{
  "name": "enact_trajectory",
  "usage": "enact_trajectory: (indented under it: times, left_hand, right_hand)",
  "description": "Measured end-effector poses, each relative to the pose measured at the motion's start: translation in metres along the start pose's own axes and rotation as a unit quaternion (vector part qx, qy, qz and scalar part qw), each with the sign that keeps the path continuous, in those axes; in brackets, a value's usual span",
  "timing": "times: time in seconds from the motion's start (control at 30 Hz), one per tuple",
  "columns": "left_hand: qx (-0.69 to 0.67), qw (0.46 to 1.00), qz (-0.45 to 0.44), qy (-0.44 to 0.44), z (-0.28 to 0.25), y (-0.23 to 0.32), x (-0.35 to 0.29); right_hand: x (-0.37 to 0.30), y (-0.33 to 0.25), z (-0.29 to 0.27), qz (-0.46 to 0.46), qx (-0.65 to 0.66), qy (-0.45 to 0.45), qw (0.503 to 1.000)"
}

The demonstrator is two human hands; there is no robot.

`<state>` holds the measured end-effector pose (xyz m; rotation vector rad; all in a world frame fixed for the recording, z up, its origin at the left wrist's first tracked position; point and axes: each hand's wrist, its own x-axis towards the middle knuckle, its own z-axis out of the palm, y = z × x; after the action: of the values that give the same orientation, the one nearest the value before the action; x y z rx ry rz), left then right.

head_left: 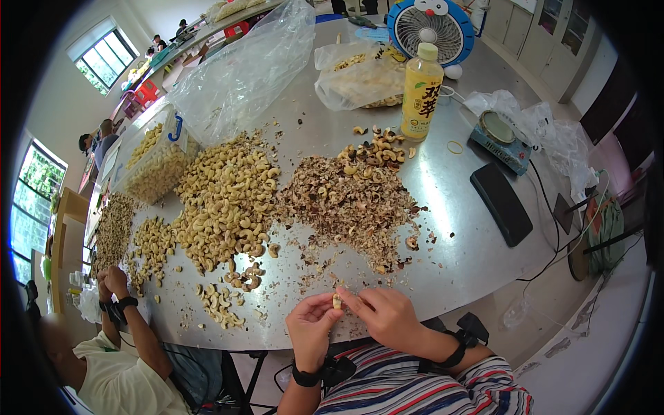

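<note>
Between the thumb and fingers of my left hand (312,325) is a pale cashew nut (337,301), held just above the table's near edge. My right hand (387,317) is closed, its fingers curled and its fingertips against the nut's top; whatever they may pinch is too small to make out. Beyond my hands spreads a heap of brown skin and shell bits (349,207). To its left lies a large pile of cashew nuts (225,197), with a small cluster of cashews (220,304) nearer the edge. Darker cashews (380,149) sit on the heap's far side.
A clear plastic tub of nuts (155,166) stands at left, near a co-worker's hands (113,282). A yellow bottle (422,93), a bag of cashews (363,72) and a blue fan (432,31) stand farther back. At right lie a black phone (501,204), a small boxed scale (501,142) and cables.
</note>
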<state>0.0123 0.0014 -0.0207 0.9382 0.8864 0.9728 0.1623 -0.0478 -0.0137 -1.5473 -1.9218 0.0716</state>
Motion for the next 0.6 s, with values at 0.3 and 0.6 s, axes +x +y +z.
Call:
enact_trajectory:
  times: [0.3,0.6]
  left_hand:
    - [-0.008,1.000,-0.001,-0.004,-0.002,0.000,0.001]
    - [0.005,1.000,0.004,-0.017,-0.002,0.002,0.000]
  right_hand:
    - [0.001,0.007,-0.003,0.129,0.377,-0.076,0.914]
    - [0.002,0.009,-0.005,0.145,0.422,-0.110,0.888]
